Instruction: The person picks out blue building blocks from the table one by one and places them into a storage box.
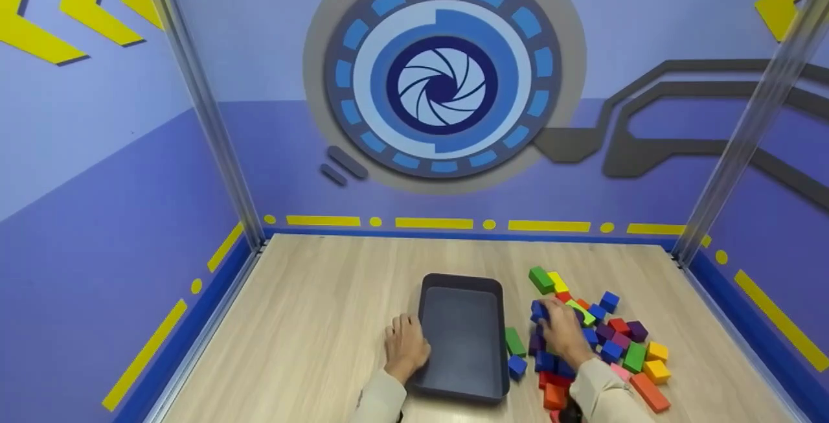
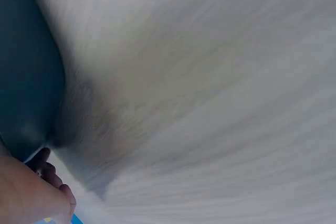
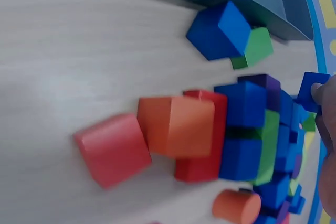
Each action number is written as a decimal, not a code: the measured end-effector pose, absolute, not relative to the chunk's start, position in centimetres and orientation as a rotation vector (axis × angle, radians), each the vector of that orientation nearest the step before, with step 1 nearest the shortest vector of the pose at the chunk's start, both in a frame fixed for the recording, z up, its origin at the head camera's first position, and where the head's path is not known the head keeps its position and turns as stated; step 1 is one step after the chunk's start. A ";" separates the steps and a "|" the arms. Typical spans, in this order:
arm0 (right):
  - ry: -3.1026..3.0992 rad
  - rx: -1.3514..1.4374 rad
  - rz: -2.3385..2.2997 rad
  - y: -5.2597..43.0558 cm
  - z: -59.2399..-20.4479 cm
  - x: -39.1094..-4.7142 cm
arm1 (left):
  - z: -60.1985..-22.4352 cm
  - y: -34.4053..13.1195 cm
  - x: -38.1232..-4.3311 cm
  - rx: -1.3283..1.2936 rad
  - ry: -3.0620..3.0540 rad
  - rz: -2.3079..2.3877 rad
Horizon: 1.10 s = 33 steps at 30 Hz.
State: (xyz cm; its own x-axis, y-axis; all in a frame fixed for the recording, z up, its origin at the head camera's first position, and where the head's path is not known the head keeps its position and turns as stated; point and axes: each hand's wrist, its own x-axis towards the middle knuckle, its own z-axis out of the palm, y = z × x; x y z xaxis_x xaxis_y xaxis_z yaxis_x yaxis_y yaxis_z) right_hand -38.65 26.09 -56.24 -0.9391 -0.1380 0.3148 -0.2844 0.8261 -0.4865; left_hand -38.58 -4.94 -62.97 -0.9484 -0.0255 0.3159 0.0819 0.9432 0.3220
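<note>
A dark grey rectangular tray (image 1: 461, 345) lies on the wooden table, nothing inside it. My left hand (image 1: 406, 350) is at its left wall, fingers bent down outside and the thumb side over the rim. The left wrist view catches those bent fingers (image 2: 52, 178) close against the tray's dark outer wall (image 2: 29, 66). Over the far left part of a block pile, my right hand (image 1: 565, 332) pinches a blue block (image 3: 310, 92) between thumb and fingers. Below it are a purple block (image 1: 535, 344) and other blue blocks (image 1: 545, 362), partly hidden by the hand.
A green block (image 1: 515, 341) and a blue cube (image 1: 517, 366) lie just right of the tray. Several mixed blocks spread farther right, including a long orange-red one (image 1: 649, 392). Metal posts (image 1: 223, 144) stand at the table's back corners, before blue-purple walls.
</note>
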 end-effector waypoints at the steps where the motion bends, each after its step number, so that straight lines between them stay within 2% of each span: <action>1: -2.758 0.313 0.787 26.5 -56.0 -38.6 | -63.0 -4.8 -38.6 -0.062 -2.782 -0.480; 7: -2.921 0.230 0.810 28.2 -54.5 -38.5 | -63.1 -3.7 -38.7 -0.080 -2.778 -0.442; 13: -2.855 0.253 0.706 27.9 -53.3 -39.2 | -63.2 -2.3 -38.8 -0.080 -2.708 -0.473; 25: -2.860 0.295 0.650 24.2 -52.1 -40.9 | -64.3 -0.1 -37.7 0.007 -2.677 -0.461; 33: -2.725 0.375 0.693 20.1 -52.7 -42.1 | -64.1 -0.7 -36.6 0.013 -2.681 -0.413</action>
State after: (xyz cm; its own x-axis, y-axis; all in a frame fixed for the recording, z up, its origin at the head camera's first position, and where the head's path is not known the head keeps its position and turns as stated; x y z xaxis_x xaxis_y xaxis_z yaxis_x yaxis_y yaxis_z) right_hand -42.13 20.11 -52.69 -0.9198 -0.1750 0.3512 -0.3215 0.8494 -0.4186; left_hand -36.56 -0.70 -64.11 -0.9096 -0.0724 0.4092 0.0541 0.9557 0.2894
